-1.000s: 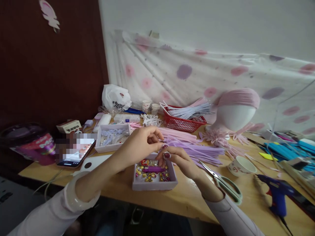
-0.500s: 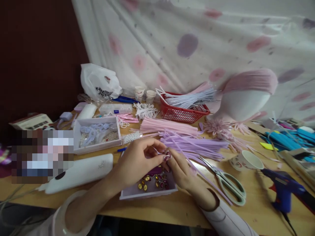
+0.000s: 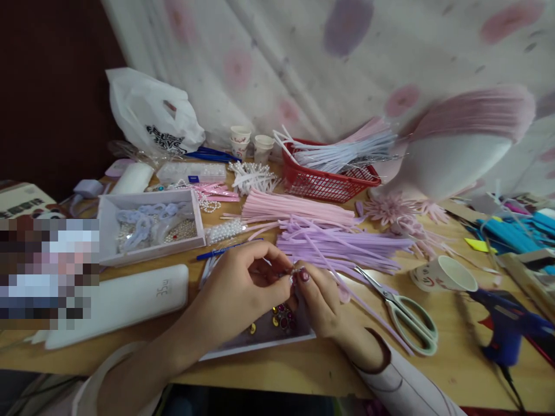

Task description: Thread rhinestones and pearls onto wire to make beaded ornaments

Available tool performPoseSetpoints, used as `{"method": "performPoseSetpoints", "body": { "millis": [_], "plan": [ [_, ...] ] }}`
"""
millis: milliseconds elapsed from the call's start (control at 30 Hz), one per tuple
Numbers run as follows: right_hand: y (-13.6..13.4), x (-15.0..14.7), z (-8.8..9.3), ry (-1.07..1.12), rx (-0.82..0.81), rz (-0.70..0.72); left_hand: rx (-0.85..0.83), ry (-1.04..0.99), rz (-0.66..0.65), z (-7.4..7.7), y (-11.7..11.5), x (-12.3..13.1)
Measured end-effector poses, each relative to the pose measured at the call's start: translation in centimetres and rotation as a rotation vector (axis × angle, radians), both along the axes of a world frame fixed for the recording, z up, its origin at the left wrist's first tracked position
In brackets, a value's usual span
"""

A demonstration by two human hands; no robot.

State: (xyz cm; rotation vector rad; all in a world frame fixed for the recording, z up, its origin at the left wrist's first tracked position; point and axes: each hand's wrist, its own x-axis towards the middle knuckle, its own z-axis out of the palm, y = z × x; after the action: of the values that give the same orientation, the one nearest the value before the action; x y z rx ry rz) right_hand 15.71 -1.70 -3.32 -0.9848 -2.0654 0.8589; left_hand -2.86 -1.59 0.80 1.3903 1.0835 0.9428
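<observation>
My left hand (image 3: 254, 283) and my right hand (image 3: 318, 297) meet fingertip to fingertip in the middle of the view. Both are closed in a pinch around a small shiny piece (image 3: 295, 270), mostly covered by the fingers and too small to name. Below them sits a shallow white box (image 3: 260, 348) with gold and dark red gems (image 3: 284, 318) in it; my hands hide much of it. Purple pipe cleaners (image 3: 342, 248) lie just behind my right hand. To its right rest green-handled scissors (image 3: 411, 323). A blue pen (image 3: 217, 252) lies behind my left hand.
A white box of beads and lilac loops (image 3: 151, 225) and a white power bank (image 3: 125, 303) stand left. Behind are pink pipe cleaners (image 3: 299, 209) and a red basket (image 3: 325, 184). A paper cup (image 3: 444, 274), blue glue gun (image 3: 505, 323) and mannequin head (image 3: 459, 159) stand right.
The view has shifted and come closer to the table. My hands stay together over the box, the pinched piece still between them, with the fingers slightly changed in position.
</observation>
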Motion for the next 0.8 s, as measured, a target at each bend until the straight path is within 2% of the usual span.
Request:
{"method": "performPoseSetpoints", "body": {
  "millis": [133, 233, 400, 567, 800],
  "plan": [
    [-0.1, -0.4, 1.2, -0.044, 0.003, -0.021, 0.052, 0.082, 0.051, 0.1, -0.5, 0.2],
    [-0.2, -0.9, 1.6, 0.026, -0.024, 0.015, 0.074, 0.081, 0.071, 0.2, -0.7, 0.2],
    [-0.2, -1.1, 1.0, 0.134, -0.074, -0.003, 0.148, 0.068, 0.075, -0.1, -0.8, 0.3],
    [0.1, -0.8, 0.5, 0.109, -0.029, 0.026, 0.103, -0.014, 0.122, -0.4, -0.6, 0.4],
    [0.4, -1.4, 0.2, 0.246, -0.122, -0.118, 0.034, -0.099, 0.105, 0.3, -0.2, -0.1]
  ]
}}
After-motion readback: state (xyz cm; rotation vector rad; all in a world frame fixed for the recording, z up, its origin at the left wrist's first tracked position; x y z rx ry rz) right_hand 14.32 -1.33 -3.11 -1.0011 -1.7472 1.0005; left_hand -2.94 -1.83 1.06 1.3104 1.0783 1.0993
